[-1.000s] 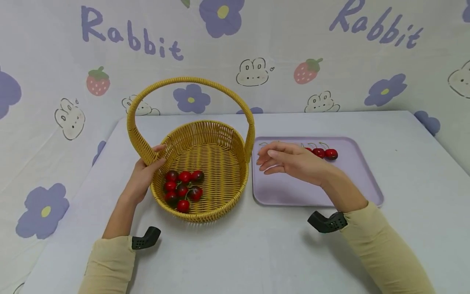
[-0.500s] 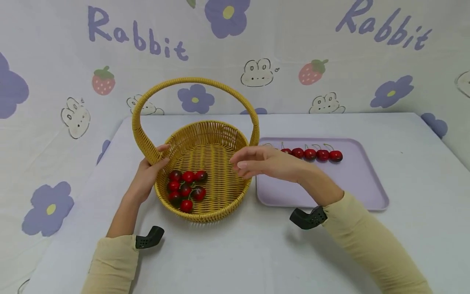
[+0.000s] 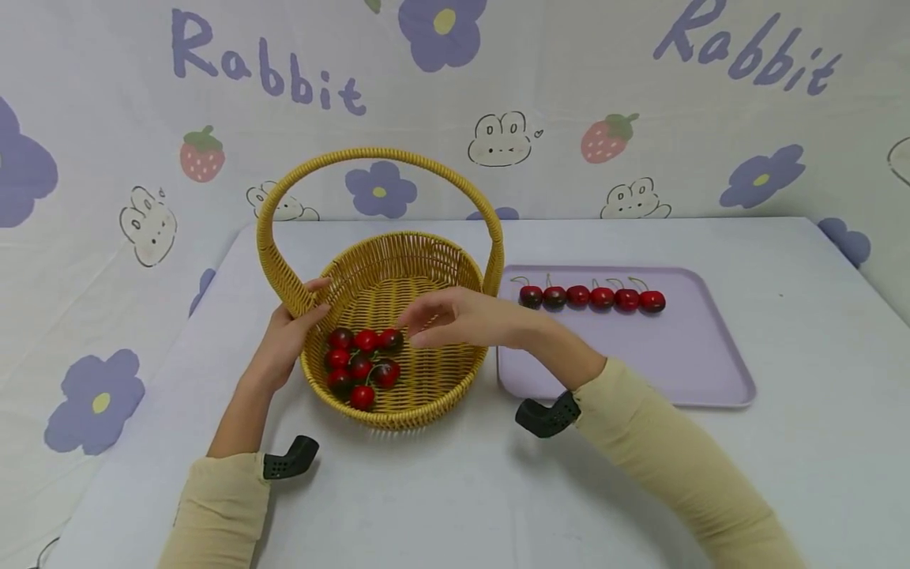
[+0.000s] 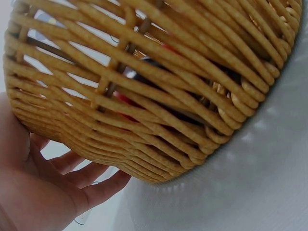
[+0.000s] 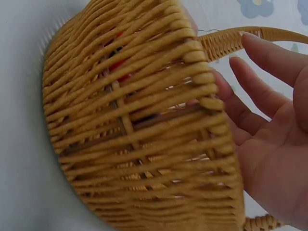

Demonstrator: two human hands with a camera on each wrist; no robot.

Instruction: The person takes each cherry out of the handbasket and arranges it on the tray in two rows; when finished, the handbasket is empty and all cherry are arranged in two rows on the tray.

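Observation:
A yellow wicker basket (image 3: 441, 387) with a tall arched handle (image 3: 377, 154) stands on the table in the head view. Several dark red cherries (image 3: 362, 367) lie in its left part. At the left rim, by the handle's base, my left hand (image 3: 280, 344) grips the basket; in the left wrist view its fingers (image 4: 108, 185) lie against the outer wall. My right hand (image 3: 469, 320) hovers over the basket, fingers loosely bent and nothing between them. Its fingertips are close to the rightmost cherry. In the right wrist view the basket wall (image 5: 144, 120) hides part of the hand (image 5: 269, 159).
To the right of the basket lies a flat purple tray (image 3: 626, 371). A row of several cherries (image 3: 601, 298) with stems runs along its far side. A white cloth (image 3: 498, 87) with rabbits, flowers and strawberries hangs behind the table.
My right hand has moved left from over the tray to over the basket, uncovering the cherry row. My left hand keeps its hold. The view has shifted slightly.

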